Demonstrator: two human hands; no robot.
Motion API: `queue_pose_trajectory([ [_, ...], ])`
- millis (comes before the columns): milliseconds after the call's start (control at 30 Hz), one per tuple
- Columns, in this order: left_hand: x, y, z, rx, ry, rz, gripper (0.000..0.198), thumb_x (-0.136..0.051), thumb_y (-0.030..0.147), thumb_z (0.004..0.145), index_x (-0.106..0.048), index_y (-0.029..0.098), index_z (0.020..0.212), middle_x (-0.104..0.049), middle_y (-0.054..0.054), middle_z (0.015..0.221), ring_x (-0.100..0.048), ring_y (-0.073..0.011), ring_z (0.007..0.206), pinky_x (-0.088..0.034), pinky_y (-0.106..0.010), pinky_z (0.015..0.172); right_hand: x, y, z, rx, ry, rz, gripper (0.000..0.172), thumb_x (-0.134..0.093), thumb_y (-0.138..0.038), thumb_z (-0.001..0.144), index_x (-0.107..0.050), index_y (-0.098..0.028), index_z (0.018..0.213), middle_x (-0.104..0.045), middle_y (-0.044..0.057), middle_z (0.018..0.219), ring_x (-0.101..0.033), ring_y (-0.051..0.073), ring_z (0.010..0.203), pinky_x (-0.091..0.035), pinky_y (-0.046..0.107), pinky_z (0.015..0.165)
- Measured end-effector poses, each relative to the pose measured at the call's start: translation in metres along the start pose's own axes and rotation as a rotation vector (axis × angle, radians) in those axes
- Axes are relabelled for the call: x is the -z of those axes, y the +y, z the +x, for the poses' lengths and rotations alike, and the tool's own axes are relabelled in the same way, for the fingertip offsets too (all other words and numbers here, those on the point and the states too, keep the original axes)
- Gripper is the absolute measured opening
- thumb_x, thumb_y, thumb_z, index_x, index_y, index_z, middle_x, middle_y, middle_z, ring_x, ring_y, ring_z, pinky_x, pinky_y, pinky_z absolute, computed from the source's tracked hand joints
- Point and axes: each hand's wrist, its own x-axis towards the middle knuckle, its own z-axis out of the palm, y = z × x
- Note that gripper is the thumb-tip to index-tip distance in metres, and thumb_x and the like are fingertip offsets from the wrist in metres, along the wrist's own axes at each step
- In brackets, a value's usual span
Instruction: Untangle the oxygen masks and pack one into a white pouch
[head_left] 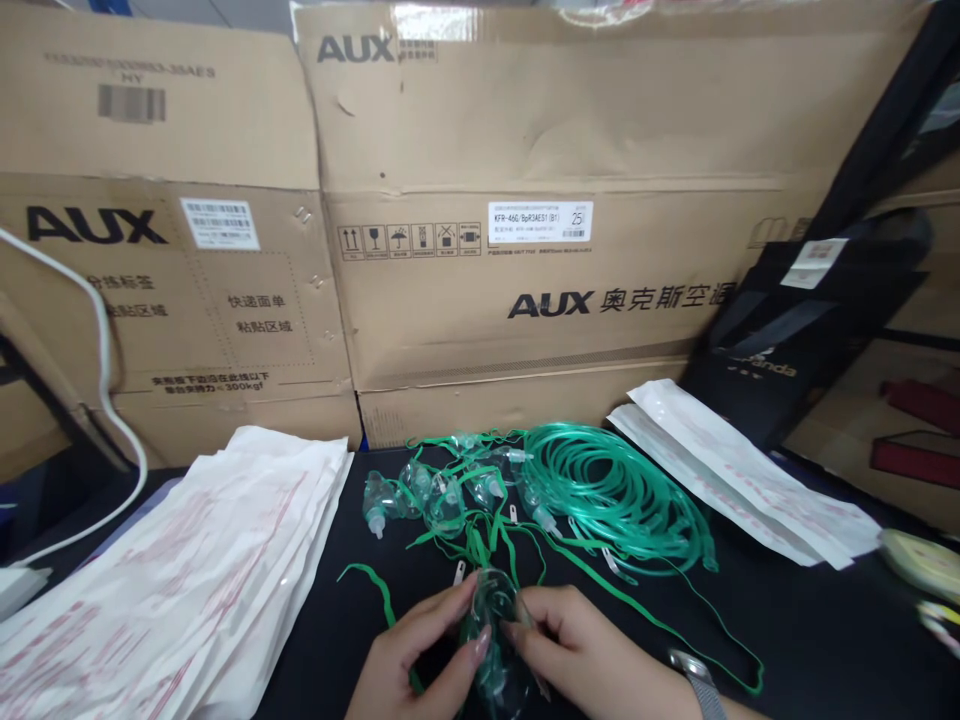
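Between my two hands, near the front edge of the view, is a clear green-tinted oxygen mask (495,655). My left hand (431,650) pinches its left side between thumb and fingers. On the other side my right hand (570,635) grips the mask's edge, its fingertips partly hidden behind the plastic. Green elastic straps (480,540) spread out just beyond the mask. Several more clear masks (446,505) with pale connectors lie in a cluster further back. Beside them rests a large coil of green tubing (607,490).
White printed pouches (172,570) are stacked at the left, and more white pouches (742,480) lie at the right. Tall cardboard boxes (525,350) stand behind the black table (787,630). A black bag (795,330) leans at the right. A white cable (105,350) hangs at the left.
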Motion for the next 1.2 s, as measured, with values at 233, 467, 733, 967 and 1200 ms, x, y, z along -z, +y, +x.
queue_pose_trajectory([
  [233, 0.005, -0.001, 0.000, -0.097, -0.051, 0.192, 0.039, -0.058, 0.012, 0.077, -0.059, 0.024, 0.115, -0.066, -0.006, 0.113, -0.063, -0.0174, 0.098, -0.048, -0.024, 0.087, -0.001, 0.001, -0.001, 0.042, -0.008, -0.046, 0.027, -0.040, -0.026, 0.081, -0.036, -0.019, 0.055, -0.041, -0.005, 0.049, -0.036, 0.009, 0.048, -0.029, 0.020, 0.047],
  [467, 0.005, -0.004, 0.000, -0.034, -0.069, 0.086, 0.041, -0.054, 0.011, 0.079, -0.057, 0.026, 0.117, -0.064, -0.006, 0.116, -0.062, -0.0177, 0.101, -0.047, -0.027, 0.088, 0.000, 0.001, 0.000, 0.041, -0.007, -0.031, 0.026, -0.039, -0.026, 0.081, -0.036, -0.019, 0.056, -0.040, -0.005, 0.049, -0.035, 0.009, 0.048, -0.028, 0.020, 0.046],
  [733, 0.004, -0.003, 0.001, 0.030, -0.078, 0.018, 0.040, -0.054, 0.010, 0.078, -0.060, 0.026, 0.114, -0.063, -0.005, 0.117, -0.062, -0.0190, 0.101, -0.047, -0.029, 0.088, 0.000, -0.001, 0.000, 0.023, -0.020, -0.018, 0.026, -0.040, -0.026, 0.082, -0.038, -0.018, 0.057, -0.041, -0.005, 0.049, -0.036, 0.008, 0.047, -0.029, 0.019, 0.045],
  [967, 0.003, -0.002, -0.001, 0.094, -0.045, -0.016, 0.036, -0.053, 0.015, 0.079, -0.061, 0.019, 0.114, -0.064, -0.008, 0.115, -0.059, -0.0226, 0.104, -0.046, -0.031, 0.089, 0.001, -0.003, -0.001, 0.029, -0.041, 0.002, 0.028, -0.042, -0.028, 0.082, -0.039, -0.018, 0.057, -0.042, -0.005, 0.051, -0.037, 0.008, 0.049, -0.030, 0.018, 0.047],
  [1200, 0.007, 0.006, 0.002, 0.103, -0.097, 0.081, 0.035, -0.050, 0.014, 0.079, -0.062, 0.017, 0.112, -0.064, -0.008, 0.114, -0.058, -0.0219, 0.106, -0.046, -0.028, 0.090, 0.002, 0.001, 0.001, -0.049, -0.019, 0.132, 0.030, -0.043, -0.033, 0.084, -0.041, -0.018, 0.058, -0.042, -0.005, 0.050, -0.038, 0.008, 0.046, -0.031, 0.017, 0.043],
])
